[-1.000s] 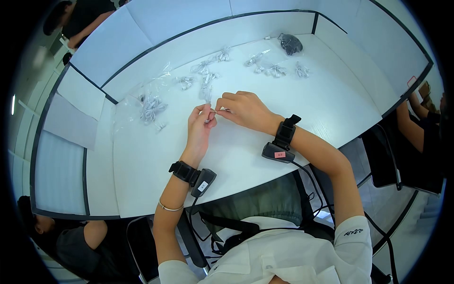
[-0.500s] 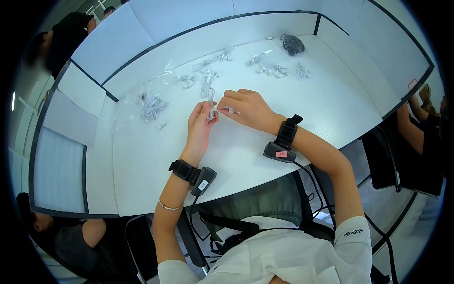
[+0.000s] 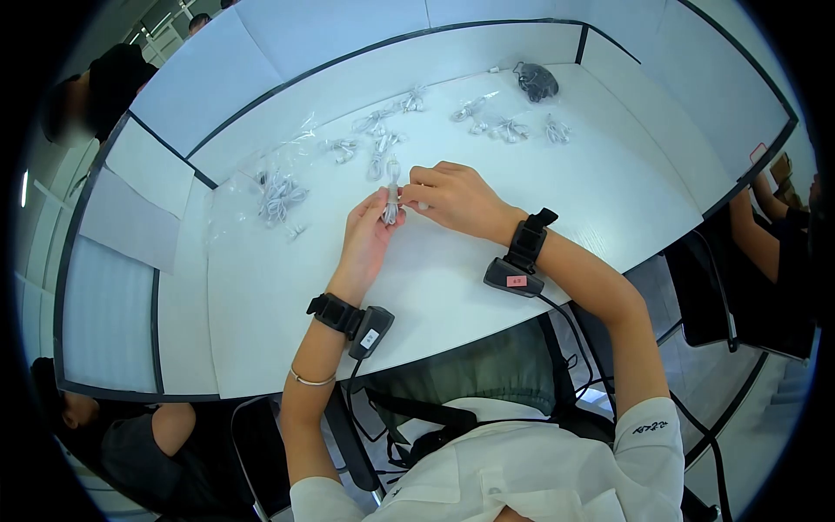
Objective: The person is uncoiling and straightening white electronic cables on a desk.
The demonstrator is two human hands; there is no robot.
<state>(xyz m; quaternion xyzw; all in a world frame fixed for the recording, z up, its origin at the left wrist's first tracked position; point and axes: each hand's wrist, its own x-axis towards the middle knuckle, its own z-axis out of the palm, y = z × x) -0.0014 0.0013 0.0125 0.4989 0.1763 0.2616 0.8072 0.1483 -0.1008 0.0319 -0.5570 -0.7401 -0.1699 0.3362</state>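
Observation:
My left hand (image 3: 369, 228) pinches a small white cable bundle (image 3: 391, 205) upright over the white desk. Close on its right, my right hand (image 3: 452, 198) has its fingers curled in at the bundle's middle; a small white piece shows under them, too small to name. Just behind lie more white cable bundles (image 3: 380, 155) on the desktop. A larger tangle of white cables (image 3: 280, 197) rests on the left beside clear plastic.
Further bundles (image 3: 510, 130) and a dark bagged item (image 3: 537, 82) lie toward the back right. Low partitions (image 3: 365, 78) edge the desk (image 3: 487, 296). Wrist devices trail cables. Other people sit or stand beyond the partitions at left and right.
The held bundle now stands clearer of those behind it, with its middle more covered. Both hands have shifted only slightly. The person at the upper left has moved a little.

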